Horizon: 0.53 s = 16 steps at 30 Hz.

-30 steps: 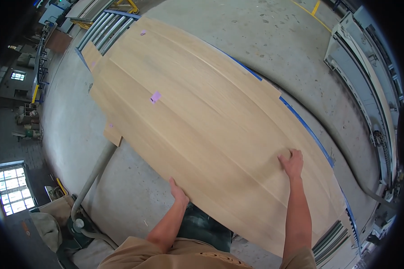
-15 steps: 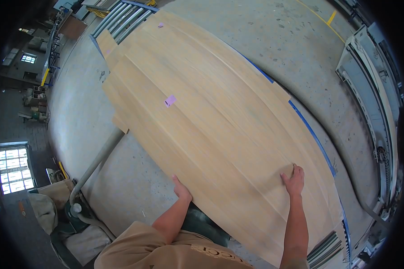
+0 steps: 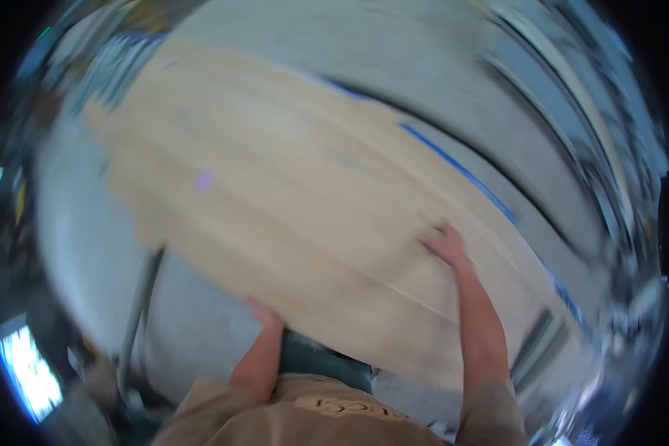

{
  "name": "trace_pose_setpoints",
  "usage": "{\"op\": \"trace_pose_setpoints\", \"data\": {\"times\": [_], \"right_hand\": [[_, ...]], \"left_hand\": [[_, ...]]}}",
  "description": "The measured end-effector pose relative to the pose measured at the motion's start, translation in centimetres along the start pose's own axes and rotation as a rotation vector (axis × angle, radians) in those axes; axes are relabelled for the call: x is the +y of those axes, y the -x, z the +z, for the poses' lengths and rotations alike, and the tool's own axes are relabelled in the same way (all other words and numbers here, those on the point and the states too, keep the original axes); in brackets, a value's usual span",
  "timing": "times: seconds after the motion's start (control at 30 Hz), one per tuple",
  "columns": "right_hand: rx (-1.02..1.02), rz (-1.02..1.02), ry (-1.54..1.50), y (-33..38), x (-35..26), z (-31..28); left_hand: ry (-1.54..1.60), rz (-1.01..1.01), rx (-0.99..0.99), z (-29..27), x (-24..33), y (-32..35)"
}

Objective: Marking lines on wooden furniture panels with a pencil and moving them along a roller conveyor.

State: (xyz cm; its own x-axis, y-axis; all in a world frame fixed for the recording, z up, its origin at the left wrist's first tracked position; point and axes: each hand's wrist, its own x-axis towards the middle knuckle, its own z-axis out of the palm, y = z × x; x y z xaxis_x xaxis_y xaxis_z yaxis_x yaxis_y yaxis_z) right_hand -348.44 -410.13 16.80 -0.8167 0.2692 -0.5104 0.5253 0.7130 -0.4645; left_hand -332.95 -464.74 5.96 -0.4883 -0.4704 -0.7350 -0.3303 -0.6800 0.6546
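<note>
The left hand [image 3: 264, 312] grips the near edge of the large pale wooden veneer sheet [image 3: 290, 201]; the right hand [image 3: 444, 244] lies open, flat on top. The sheet is on the stack, seemingly not yet squared.

- Whole view now smeared with motion blur; a second ago and half a second ago it was sharp.
- Veneer sheets [image 3: 297, 215] sit differently in the frame: the long stack lay steeper before, now it runs flatter, from upper left to lower right.
- Right hand [image 3: 444, 245] lies further in on the top sheet, away from the near edge, fingers spread flat; earlier it lay closer to that edge.
- Left hand [image 3: 264, 312] now reads lower and more tucked under the near edge; only the knuckles show.
- Small purple mark [image 3: 205, 179] has drifted left in the frame.
- Blue edge strip [image 3: 461, 172] now looks shorter and blurred.
</note>
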Motion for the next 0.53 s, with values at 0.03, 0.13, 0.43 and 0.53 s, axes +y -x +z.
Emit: {"op": "trace_pose_setpoints", "data": {"times": [0.03,0.13,0.43,0.53], "right_hand": [[-0.063,0.065,0.061,0.3,0.1,-0.6],[-0.199,0.023,0.318,-2.8,0.3,0.7],[-0.073,-0.026,0.200,3.9,-3.3,-5.1],[0.121,-0.076,0.140,10.8,-4.3,-7.8]], "left_hand": [[0.002,-0.131,-0.137,0.2,-0.9,1.0],[-0.010,-0.385,-0.217,1.2,0.5,2.5],[-0.197,-0.394,-0.270,2.9,2.5,-0.4],[-0.204,-0.400,-0.134,6.2,1.7,0.6]]}}
